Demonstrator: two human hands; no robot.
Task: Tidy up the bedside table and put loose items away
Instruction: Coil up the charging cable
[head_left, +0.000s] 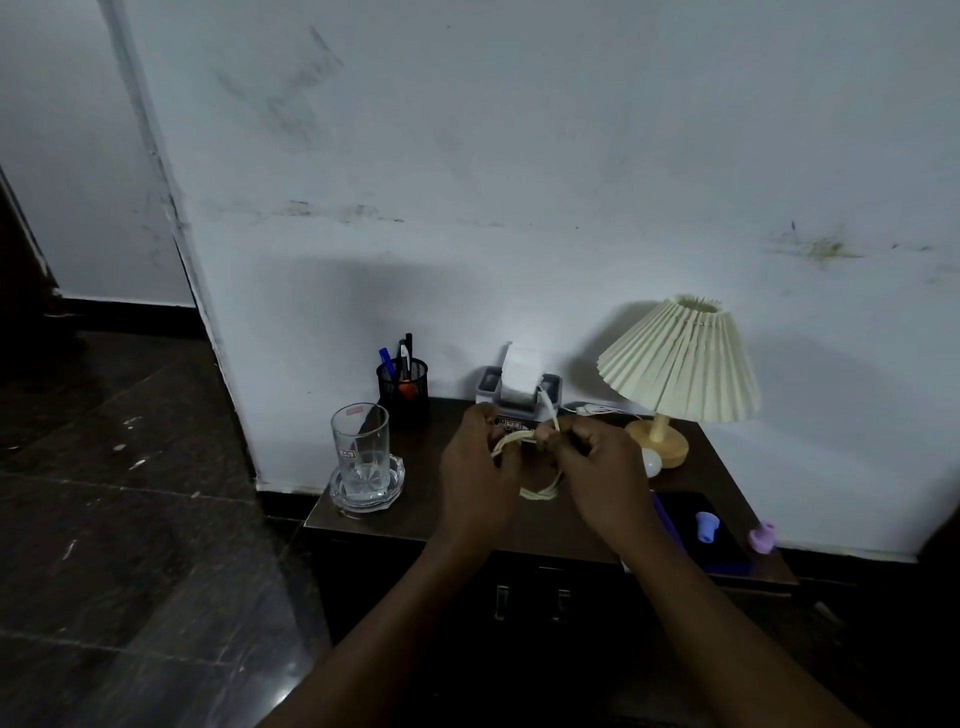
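Scuffed white wall (519, 156) behind dark wooden bedside table (431, 519); your left hand (475, 478) and right hand (597, 467) both pinch coiled cream cable (540, 493).

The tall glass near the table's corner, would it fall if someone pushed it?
Probably tips easily: the glass is tall and narrow, standing in a clear dish close to the table edge. It looks empty, so likely light. Being glass, it would probably break on the hard floor.
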